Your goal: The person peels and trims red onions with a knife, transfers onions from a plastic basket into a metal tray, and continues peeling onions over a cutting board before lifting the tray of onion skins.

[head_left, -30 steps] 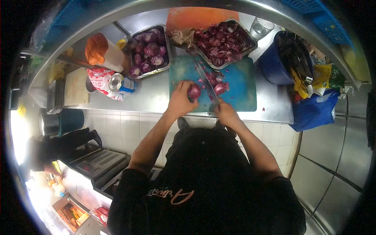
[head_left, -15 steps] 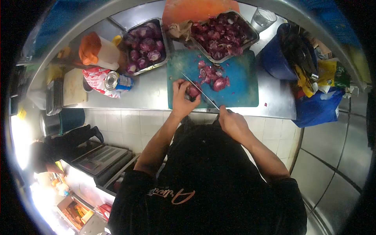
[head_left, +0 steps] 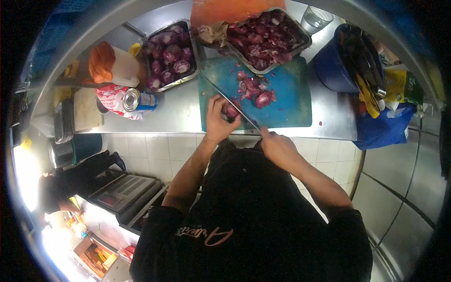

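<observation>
On the blue-green cutting board (head_left: 286,94), my left hand (head_left: 219,121) grips a red onion (head_left: 230,110) near the front left part. My right hand (head_left: 279,149) is closed round the handle of a long knife (head_left: 233,103). The blade slants up to the left and lies along the onion; whether it has cut in, I cannot tell. Right of the onion, cut red onion pieces (head_left: 254,90) lie in a small heap. Behind the board stand a foil tray of whole red onions (head_left: 172,55) and a tray of onion skins and pieces (head_left: 266,40).
A tin can (head_left: 140,100) and a jug with an orange lid (head_left: 109,66) stand at the left. A crumpled brown cloth (head_left: 213,34) and a clear glass (head_left: 315,19) are at the back. A blue bucket (head_left: 332,63) stands right. Another person's dark-clothed legs (head_left: 84,170) show lower left.
The knife's tip has swung up and to the left, and my right hand has shifted slightly left. My left hand stays on the onion. The whole view has moved a little.
</observation>
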